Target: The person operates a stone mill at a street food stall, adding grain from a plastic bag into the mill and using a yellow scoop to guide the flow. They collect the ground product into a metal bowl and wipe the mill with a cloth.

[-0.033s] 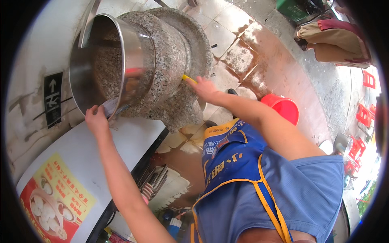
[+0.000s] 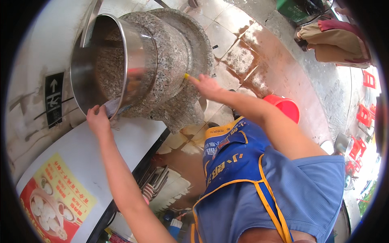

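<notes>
A granite stone mill point(image 2: 172, 52) has a wide steel collar point(image 2: 135, 60) round its top. My left hand point(image 2: 98, 118) is closed on a pale cloth point(image 2: 113, 106), pressed over the collar's lower rim. On the right, my right hand point(image 2: 207, 87) is closed round a slim yellow object point(image 2: 189, 77). Its tip points at the mill's side; my fingers hide the rest, so its kind does not show. I cannot tell whether the tip touches the stone.
A red bucket point(image 2: 285, 106) stands on the wet tiled floor point(image 2: 239, 54). At lower left a white surface point(image 2: 121, 139) carries a food poster point(image 2: 54, 198). A person's legs point(image 2: 336, 42) show at upper right, near a green bin point(image 2: 296, 10).
The yellow object and my right hand have shifted very slightly against the mill's side. The whole view has moved a touch; my left hand stays on the cloth at the rim.
</notes>
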The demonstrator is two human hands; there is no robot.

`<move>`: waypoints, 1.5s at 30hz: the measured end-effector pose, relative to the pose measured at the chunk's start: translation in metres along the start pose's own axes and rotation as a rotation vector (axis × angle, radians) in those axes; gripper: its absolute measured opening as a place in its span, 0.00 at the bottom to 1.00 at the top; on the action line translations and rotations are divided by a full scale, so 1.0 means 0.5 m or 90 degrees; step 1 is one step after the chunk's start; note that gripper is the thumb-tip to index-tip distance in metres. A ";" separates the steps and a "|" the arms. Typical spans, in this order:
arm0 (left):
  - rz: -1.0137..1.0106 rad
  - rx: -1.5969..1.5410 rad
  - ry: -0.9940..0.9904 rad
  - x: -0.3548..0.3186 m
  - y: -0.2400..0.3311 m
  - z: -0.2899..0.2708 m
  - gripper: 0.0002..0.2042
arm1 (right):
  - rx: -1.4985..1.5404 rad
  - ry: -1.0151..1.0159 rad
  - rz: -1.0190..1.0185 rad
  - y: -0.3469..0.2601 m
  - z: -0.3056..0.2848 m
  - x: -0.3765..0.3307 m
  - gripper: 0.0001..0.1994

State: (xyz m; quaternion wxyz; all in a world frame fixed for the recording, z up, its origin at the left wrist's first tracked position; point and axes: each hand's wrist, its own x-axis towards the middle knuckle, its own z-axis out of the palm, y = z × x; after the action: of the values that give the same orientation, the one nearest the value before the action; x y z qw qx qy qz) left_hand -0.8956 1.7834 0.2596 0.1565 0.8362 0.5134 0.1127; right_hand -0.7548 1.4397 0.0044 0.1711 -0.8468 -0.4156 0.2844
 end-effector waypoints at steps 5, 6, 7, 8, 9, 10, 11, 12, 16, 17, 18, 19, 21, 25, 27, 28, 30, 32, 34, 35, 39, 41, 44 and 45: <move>0.044 0.048 0.016 0.005 -0.041 0.004 0.16 | -0.040 -0.069 -0.028 0.086 -0.171 0.061 0.34; 0.066 0.098 0.050 -0.009 -0.026 -0.001 0.16 | -0.063 0.000 -0.076 0.102 -0.167 0.075 0.32; 0.070 0.096 0.063 -0.018 -0.014 -0.005 0.15 | 0.059 -0.008 -0.033 0.113 -0.166 0.100 0.33; 0.076 0.093 0.072 -0.023 -0.002 -0.003 0.15 | 0.004 0.042 -0.053 0.131 -0.157 0.115 0.32; 0.080 0.091 0.078 -0.028 0.002 0.000 0.15 | -0.050 0.091 -0.072 0.140 -0.143 0.129 0.31; 0.078 0.088 0.083 -0.026 0.000 0.001 0.14 | -0.043 0.123 -0.071 0.132 -0.118 0.153 0.29; 0.082 0.086 0.079 -0.024 0.005 0.012 0.14 | -0.035 0.154 -0.058 0.136 -0.082 0.167 0.27; 0.082 0.085 0.082 -0.027 0.014 0.009 0.13 | -0.027 0.186 -0.051 0.130 -0.057 0.179 0.24; 0.066 0.089 0.060 -0.035 0.020 0.001 0.11 | -0.041 0.072 -0.103 0.072 0.022 0.133 0.14; 0.079 0.099 0.084 -0.039 0.027 0.002 0.11 | -0.016 0.052 -0.102 0.052 0.032 0.106 0.19; 0.091 0.109 0.112 -0.048 0.036 0.002 0.10 | -0.021 0.027 -0.094 0.030 0.033 0.088 0.21; 0.106 0.116 0.135 -0.048 0.042 0.004 0.10 | -0.028 0.003 -0.080 0.014 0.030 0.066 0.24; 0.077 0.114 0.103 -0.043 0.038 -0.005 0.09 | -0.027 -0.066 -0.095 0.003 0.016 0.015 0.26; 0.097 0.127 0.144 -0.050 0.062 -0.011 0.09 | -0.079 -0.163 -0.139 0.022 0.011 -0.061 0.30; 0.095 0.112 0.153 -0.054 0.042 -0.004 0.09 | -0.153 -0.172 -0.074 0.022 -0.090 0.002 0.31; 0.098 0.113 0.145 -0.053 0.041 0.002 0.09 | -0.181 -0.157 -0.039 0.037 -0.139 0.046 0.31; 0.115 0.103 0.117 -0.042 0.054 0.004 0.09 | -0.136 -0.044 -0.001 0.111 -0.193 0.120 0.33; 0.096 0.091 0.114 -0.035 0.041 0.011 0.09 | -0.096 -0.001 -0.009 0.146 -0.166 0.125 0.32; 0.071 0.098 0.109 -0.038 0.034 0.017 0.10 | -0.104 -0.089 -0.009 0.102 -0.103 0.054 0.29; 0.072 0.107 0.109 -0.036 0.052 0.016 0.10 | -0.116 0.000 -0.087 0.143 -0.024 -0.010 0.30; 0.055 0.127 0.112 -0.043 0.035 -0.003 0.12 | -0.190 -0.174 -0.065 0.092 -0.106 -0.092 0.29; 0.046 0.116 0.070 -0.037 0.059 0.002 0.12 | -0.017 -0.101 0.047 0.139 -0.178 -0.015 0.17; 0.063 0.133 0.024 -0.004 0.033 0.010 0.14 | 0.084 0.009 0.124 0.145 -0.238 0.030 0.31; 0.083 0.148 0.028 0.000 0.009 -0.006 0.15 | 0.046 -0.026 0.092 0.142 -0.222 -0.012 0.20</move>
State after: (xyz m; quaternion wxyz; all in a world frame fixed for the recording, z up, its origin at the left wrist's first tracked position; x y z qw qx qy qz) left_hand -0.8930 1.7818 0.2640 0.0399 0.8777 0.4707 0.0808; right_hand -0.6453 1.3866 0.0557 0.1719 -0.8620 -0.3460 0.3282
